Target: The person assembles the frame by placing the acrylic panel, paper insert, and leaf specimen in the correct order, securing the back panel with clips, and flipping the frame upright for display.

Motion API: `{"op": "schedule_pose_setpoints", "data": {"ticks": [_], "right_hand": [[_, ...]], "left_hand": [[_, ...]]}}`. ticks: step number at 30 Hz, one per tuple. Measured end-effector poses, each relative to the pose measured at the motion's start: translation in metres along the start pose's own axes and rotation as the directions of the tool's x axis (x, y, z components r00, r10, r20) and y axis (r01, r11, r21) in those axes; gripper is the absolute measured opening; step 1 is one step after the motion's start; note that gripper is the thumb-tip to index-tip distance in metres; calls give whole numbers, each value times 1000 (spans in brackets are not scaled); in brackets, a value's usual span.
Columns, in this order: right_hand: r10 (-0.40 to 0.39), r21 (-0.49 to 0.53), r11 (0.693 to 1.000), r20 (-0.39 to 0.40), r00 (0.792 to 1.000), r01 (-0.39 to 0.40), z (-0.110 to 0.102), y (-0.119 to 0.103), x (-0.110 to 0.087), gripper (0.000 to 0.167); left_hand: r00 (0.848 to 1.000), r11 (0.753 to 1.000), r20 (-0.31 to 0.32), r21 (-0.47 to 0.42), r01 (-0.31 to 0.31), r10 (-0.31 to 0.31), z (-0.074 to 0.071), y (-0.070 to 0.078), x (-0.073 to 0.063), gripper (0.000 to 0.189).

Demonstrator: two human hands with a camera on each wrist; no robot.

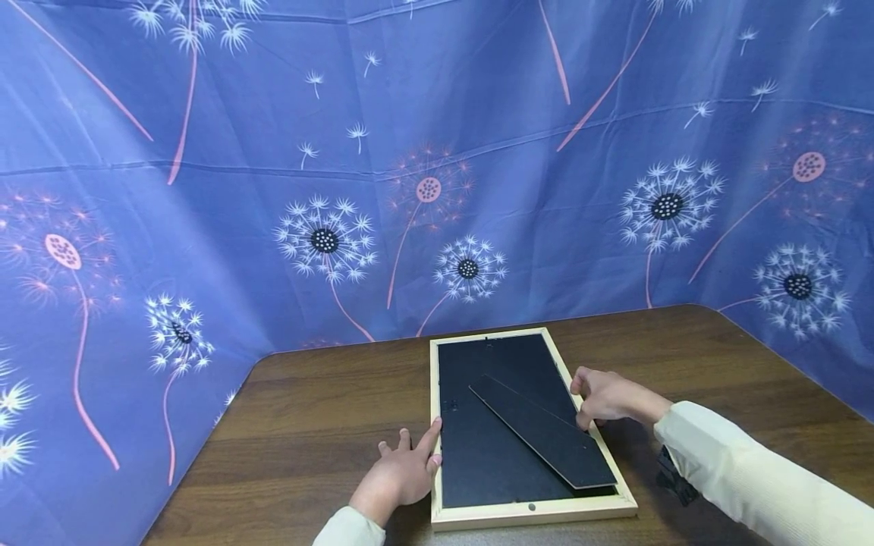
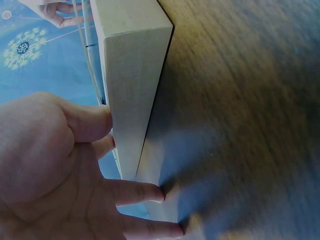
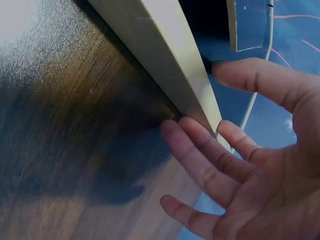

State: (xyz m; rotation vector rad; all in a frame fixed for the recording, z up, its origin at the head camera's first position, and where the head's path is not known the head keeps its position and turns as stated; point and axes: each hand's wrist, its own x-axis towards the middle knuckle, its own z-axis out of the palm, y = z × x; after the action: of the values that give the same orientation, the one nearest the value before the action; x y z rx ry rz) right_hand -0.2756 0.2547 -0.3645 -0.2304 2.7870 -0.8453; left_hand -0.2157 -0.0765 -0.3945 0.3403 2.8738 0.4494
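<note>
A pale wooden picture frame [image 1: 492,515] lies face down, its black backing board [image 1: 471,455] upward. On the board a black easel stand [image 1: 546,432] slants toward the lower right corner. My left hand [image 1: 403,470] touches the left rail with fingers spread; in the left wrist view its thumb meets the frame's side [image 2: 131,70] and two straight fingertips reach the table. At the right rail, my right hand [image 1: 611,396] has its thumb on a small dark tab [image 3: 206,65] along the inner edge, while other fingers lie against the outer side, pinching the rail.
The brown wood-grain table [image 1: 328,409] carries the frame. Behind it and along both sides hangs a blue cloth [image 1: 246,227] printed with dandelions. A black device [image 1: 676,478] sits under the right sleeve.
</note>
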Motion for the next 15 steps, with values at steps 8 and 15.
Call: {"op": "schedule_pose_setpoints", "data": {"ticks": [8,15], "right_hand": [[-117,132,985,12,993,115,-10,16,6,26],[-186,6,982,-157,970,189,-3,24,21,41]], "left_hand": [[1000,1000,-1,-2,6,-6,-1,0,0,53],[1000,1000,-3,4,21,-21,0,0,-2,52]]}}
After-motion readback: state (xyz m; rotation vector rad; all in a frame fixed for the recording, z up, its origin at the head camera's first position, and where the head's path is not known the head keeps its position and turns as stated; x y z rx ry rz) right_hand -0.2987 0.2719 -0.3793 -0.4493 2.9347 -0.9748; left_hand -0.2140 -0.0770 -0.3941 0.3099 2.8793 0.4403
